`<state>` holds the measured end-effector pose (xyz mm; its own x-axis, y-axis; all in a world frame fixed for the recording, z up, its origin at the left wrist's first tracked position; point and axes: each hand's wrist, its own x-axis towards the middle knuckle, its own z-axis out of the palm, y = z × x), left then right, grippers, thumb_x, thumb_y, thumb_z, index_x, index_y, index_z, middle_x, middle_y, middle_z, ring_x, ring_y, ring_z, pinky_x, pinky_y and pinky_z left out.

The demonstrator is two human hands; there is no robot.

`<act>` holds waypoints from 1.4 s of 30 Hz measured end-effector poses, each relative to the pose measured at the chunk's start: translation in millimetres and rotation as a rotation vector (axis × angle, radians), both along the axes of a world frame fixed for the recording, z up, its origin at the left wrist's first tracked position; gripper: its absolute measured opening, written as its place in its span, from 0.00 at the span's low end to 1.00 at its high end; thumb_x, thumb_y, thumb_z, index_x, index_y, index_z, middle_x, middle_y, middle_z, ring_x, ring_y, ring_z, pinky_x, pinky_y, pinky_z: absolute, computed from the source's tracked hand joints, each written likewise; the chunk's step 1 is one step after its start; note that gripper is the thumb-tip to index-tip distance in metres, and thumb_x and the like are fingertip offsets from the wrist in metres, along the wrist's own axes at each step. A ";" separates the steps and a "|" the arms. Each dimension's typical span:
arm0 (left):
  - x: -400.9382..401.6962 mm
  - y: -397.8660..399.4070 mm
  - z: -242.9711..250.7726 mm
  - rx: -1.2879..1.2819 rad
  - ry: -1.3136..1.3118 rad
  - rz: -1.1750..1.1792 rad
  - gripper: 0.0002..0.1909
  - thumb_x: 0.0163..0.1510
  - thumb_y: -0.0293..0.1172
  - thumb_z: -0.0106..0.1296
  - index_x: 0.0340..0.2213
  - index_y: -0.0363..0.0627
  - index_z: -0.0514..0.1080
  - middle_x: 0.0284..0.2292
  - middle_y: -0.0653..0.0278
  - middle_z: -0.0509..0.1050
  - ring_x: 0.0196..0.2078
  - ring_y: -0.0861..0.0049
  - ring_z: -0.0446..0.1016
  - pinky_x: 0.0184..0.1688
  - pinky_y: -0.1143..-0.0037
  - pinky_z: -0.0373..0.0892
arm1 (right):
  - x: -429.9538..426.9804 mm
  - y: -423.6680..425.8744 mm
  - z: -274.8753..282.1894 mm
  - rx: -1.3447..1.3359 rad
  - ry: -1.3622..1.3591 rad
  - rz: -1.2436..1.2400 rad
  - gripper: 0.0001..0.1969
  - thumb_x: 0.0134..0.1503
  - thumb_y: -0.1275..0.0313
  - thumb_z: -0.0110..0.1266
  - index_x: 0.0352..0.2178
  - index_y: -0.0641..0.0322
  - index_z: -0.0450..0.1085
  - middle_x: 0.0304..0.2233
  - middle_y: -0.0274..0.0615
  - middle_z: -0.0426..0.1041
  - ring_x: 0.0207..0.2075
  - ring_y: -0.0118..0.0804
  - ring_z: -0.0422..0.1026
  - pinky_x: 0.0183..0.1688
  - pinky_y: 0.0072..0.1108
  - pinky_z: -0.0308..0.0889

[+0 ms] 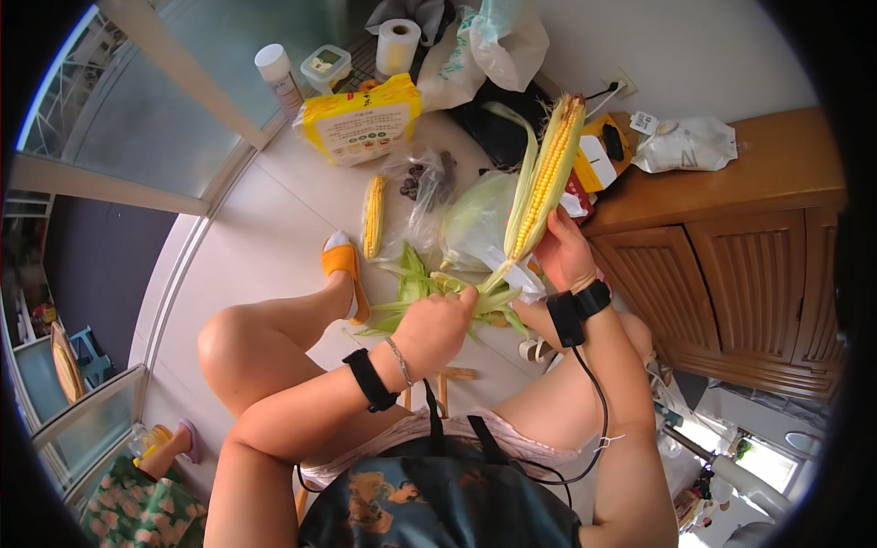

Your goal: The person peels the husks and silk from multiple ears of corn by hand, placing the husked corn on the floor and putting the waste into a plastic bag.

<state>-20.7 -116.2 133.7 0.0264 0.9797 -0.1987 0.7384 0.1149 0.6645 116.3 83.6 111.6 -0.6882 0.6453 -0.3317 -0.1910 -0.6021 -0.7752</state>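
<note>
My right hand [567, 251] grips the lower part of a corn ear [546, 179], its tip tilted up and away from me. Yellow kernels show along one side, while pale green husk still wraps the other. At the stalk end, my left hand [438, 327] is closed around husk leaves [495, 296] that are peeled down from the ear. Below the hands lies a pile of green husks [411, 288] on the floor. A bare corn cob with kernels [373, 216] lies on a clear plastic bag, left of a bag of dark grapes [413, 182].
A filled plastic bag [479, 218] sits past the husks. Farther back stand a yellow package [362, 125], a spray can [279, 79] and a plastic roll [398, 46]. A wooden cabinet [743, 264] borders the right, a sliding glass door [164, 130] the left. Another person's leg [161, 460] shows lower left.
</note>
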 end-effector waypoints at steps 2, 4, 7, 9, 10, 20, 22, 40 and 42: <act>6.2 -13.0 -10.5 -0.026 0.026 -0.023 0.13 0.43 0.21 0.45 0.35 0.37 0.62 0.22 0.52 0.72 0.26 0.58 0.73 0.27 0.64 0.69 | 6.9 10.7 -4.8 -0.039 -0.007 -0.054 0.23 0.59 0.63 0.45 0.53 0.63 0.56 0.48 0.42 0.66 0.50 0.39 0.64 0.54 0.31 0.58; 22.4 -40.4 -32.8 -0.021 -0.003 -0.428 0.08 0.45 0.25 0.45 0.30 0.39 0.65 0.22 0.56 0.72 0.26 0.62 0.74 0.27 0.67 0.70 | 19.9 33.6 -5.5 -0.006 -0.024 -0.105 0.23 0.60 0.60 0.42 0.52 0.64 0.58 0.49 0.41 0.65 0.51 0.37 0.63 0.54 0.29 0.57; 33.8 -51.0 -47.7 0.046 0.004 -0.346 0.07 0.46 0.26 0.44 0.29 0.40 0.67 0.21 0.58 0.72 0.24 0.63 0.74 0.25 0.69 0.69 | 21.7 49.8 5.4 0.053 -0.088 -0.080 0.22 0.61 0.62 0.40 0.52 0.64 0.58 0.49 0.40 0.65 0.51 0.35 0.64 0.53 0.27 0.59; 28.2 -43.4 -55.9 0.002 0.108 -0.303 0.11 0.45 0.28 0.46 0.33 0.38 0.66 0.24 0.57 0.71 0.27 0.63 0.74 0.26 0.70 0.69 | 9.0 41.4 -3.3 0.035 -0.155 -0.061 0.20 0.61 0.64 0.40 0.50 0.64 0.59 0.47 0.40 0.67 0.48 0.34 0.66 0.51 0.27 0.61; 24.7 -38.1 -60.9 -0.008 0.104 -0.252 0.15 0.45 0.29 0.47 0.36 0.37 0.65 0.25 0.56 0.71 0.30 0.63 0.74 0.26 0.72 0.69 | 6.2 37.5 -19.2 0.001 -0.193 -0.005 0.18 0.61 0.65 0.41 0.49 0.64 0.61 0.45 0.40 0.68 0.46 0.33 0.67 0.50 0.26 0.62; 45.5 -45.3 -75.2 -0.229 0.256 -0.482 0.27 0.51 0.33 0.42 0.52 0.37 0.59 0.53 0.41 0.59 0.55 0.49 0.60 0.54 0.46 0.50 | -106.2 -51.1 -216.7 -0.405 -0.300 0.358 0.16 0.59 0.66 0.46 0.43 0.69 0.61 0.36 0.44 0.70 0.34 0.37 0.72 0.37 0.30 0.69; 48.2 -44.6 -77.8 -0.306 0.220 -0.483 0.24 0.50 0.33 0.43 0.48 0.37 0.62 0.47 0.44 0.64 0.49 0.52 0.64 0.52 0.47 0.53 | -125.9 -59.4 -245.7 -0.359 -0.443 0.365 0.15 0.59 0.64 0.46 0.40 0.68 0.64 0.34 0.43 0.71 0.32 0.36 0.72 0.33 0.29 0.69; 43.0 -26.7 -81.1 -0.331 0.247 -0.482 0.21 0.48 0.34 0.45 0.41 0.33 0.69 0.38 0.50 0.70 0.42 0.59 0.68 0.52 0.53 0.57 | -156.5 -95.4 -302.4 0.208 -1.089 0.562 0.21 0.49 0.75 0.47 0.48 0.60 0.65 0.49 0.52 0.66 0.51 0.48 0.65 0.51 0.29 0.62; 46.8 -24.0 -80.7 -0.299 0.248 -0.438 0.20 0.47 0.33 0.45 0.41 0.33 0.68 0.36 0.52 0.70 0.40 0.61 0.69 0.51 0.55 0.59 | -141.3 -90.9 -293.9 0.270 -0.949 0.672 0.19 0.47 0.71 0.53 0.44 0.61 0.68 0.42 0.51 0.71 0.43 0.44 0.71 0.46 0.27 0.65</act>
